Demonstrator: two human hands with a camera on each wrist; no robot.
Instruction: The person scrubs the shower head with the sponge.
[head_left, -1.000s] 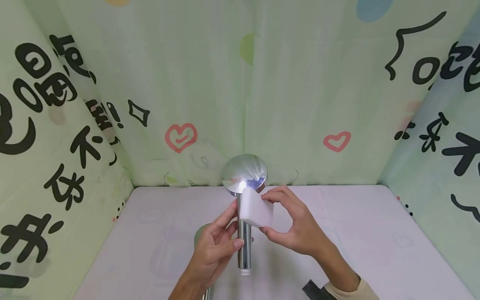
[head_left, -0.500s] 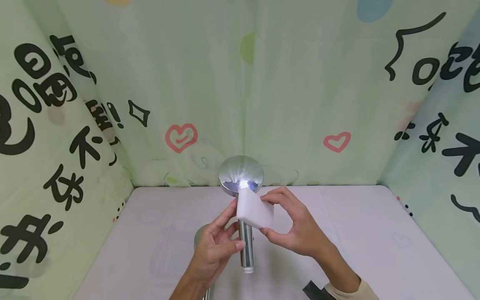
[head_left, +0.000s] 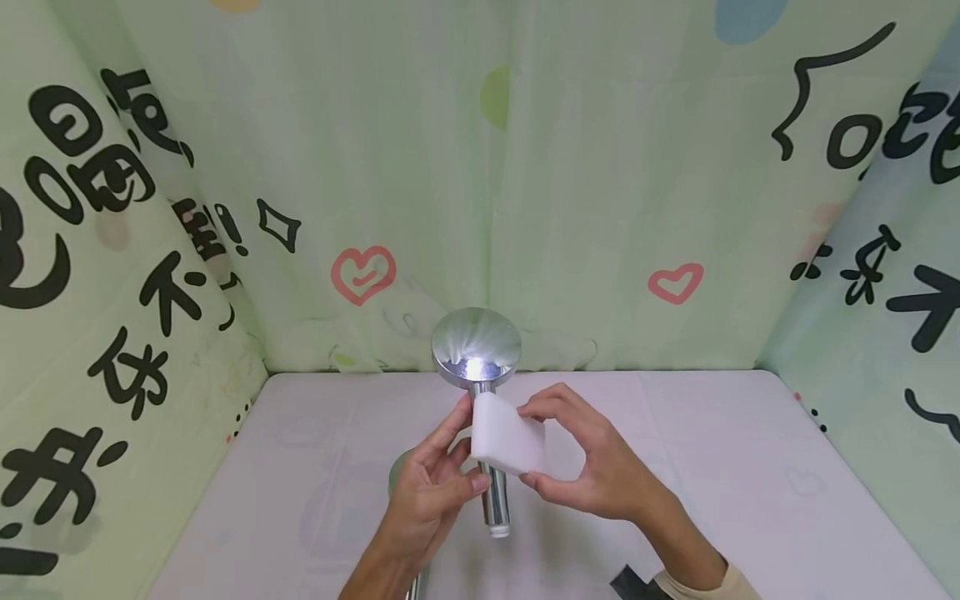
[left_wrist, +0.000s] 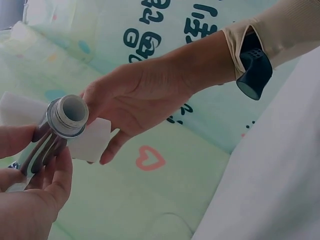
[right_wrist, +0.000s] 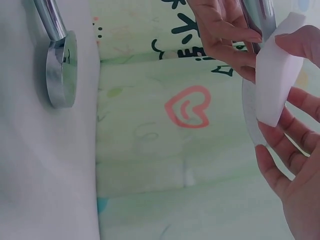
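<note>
A chrome shower head (head_left: 476, 340) is held up over the table, its round disc at the top and its handle slanting down. My left hand (head_left: 435, 493) grips the handle from the left, with fingers behind and thumb in front. In the left wrist view the handle's white threaded end (left_wrist: 72, 111) faces the camera. My right hand (head_left: 596, 458) pinches a white sponge block (head_left: 508, 433) between thumb and fingers. The sponge lies against the upper handle and hides part of it. From the right wrist view, the sponge (right_wrist: 280, 75) looks slightly bent.
A second chrome shower head (right_wrist: 62, 72) lies on the table, mostly hidden behind my left hand in the head view. The white-covered table (head_left: 675, 433) is enclosed by pale green printed curtains (head_left: 585, 208) at the back and both sides. A dark strap (left_wrist: 255, 70) circles the right wrist.
The right hand and sponge have slid down along the handle. The shower head has tilted, its disc moving left and its lower end slightly right and up. The left hand has barely moved.
</note>
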